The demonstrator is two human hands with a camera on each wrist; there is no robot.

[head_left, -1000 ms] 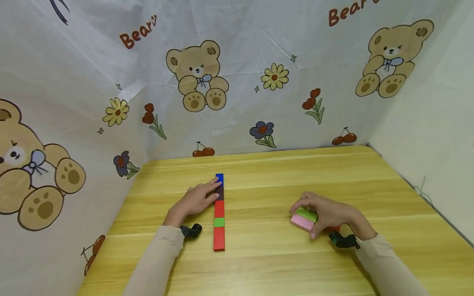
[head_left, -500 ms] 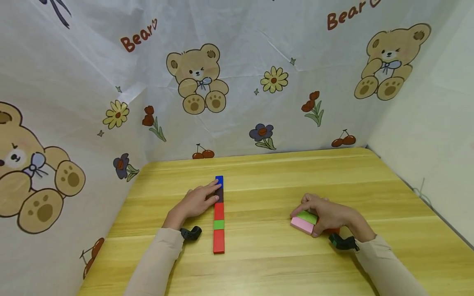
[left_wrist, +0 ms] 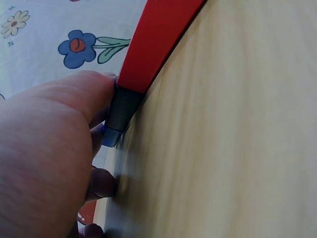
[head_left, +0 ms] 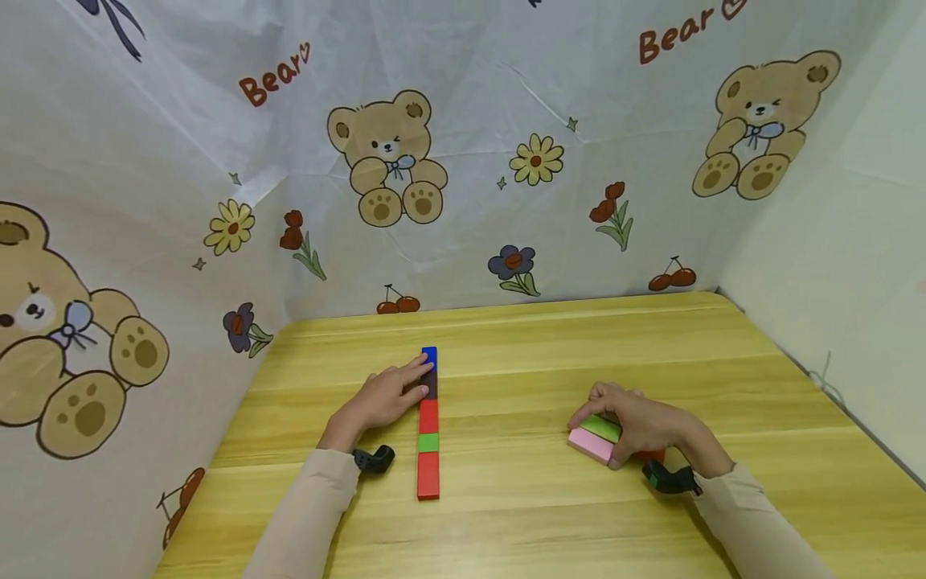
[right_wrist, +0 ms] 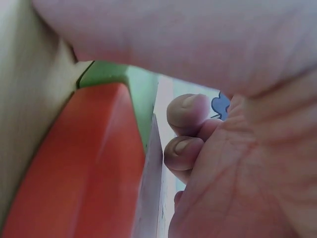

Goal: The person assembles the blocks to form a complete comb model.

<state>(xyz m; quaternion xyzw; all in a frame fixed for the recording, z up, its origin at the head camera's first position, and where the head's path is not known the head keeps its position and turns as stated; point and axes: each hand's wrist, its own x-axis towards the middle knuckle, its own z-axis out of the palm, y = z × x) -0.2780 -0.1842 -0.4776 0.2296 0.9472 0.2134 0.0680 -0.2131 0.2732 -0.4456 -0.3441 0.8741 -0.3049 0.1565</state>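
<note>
A straight row of blocks stands left of centre: a blue block (head_left: 430,351) at the far end, a dark block (head_left: 432,388), a red block (head_left: 428,416), a green block (head_left: 428,443) and another red block (head_left: 428,476). My left hand (head_left: 383,398) lies over the far end, fingertips on the blue block and thumb at the dark one. On the right, my right hand (head_left: 640,418) arches over a small cluster, index finger and thumb at opposite ends of a pink block (head_left: 590,445). Beside it lies a light green block (head_left: 602,428). Partly hidden under the palm is an orange-red block (right_wrist: 94,163).
The blocks rest on a wood-grain table (head_left: 506,515). Behind it hangs a white cloth (head_left: 463,193) printed with bears and flowers. A plain pale wall (head_left: 868,241) borders the right side, with a thin cord (head_left: 825,378) at the table's edge.
My right thumb has drawn in from below the pink block to its right end, and the index finger has come down at the left end. My left hand stays at the row.
</note>
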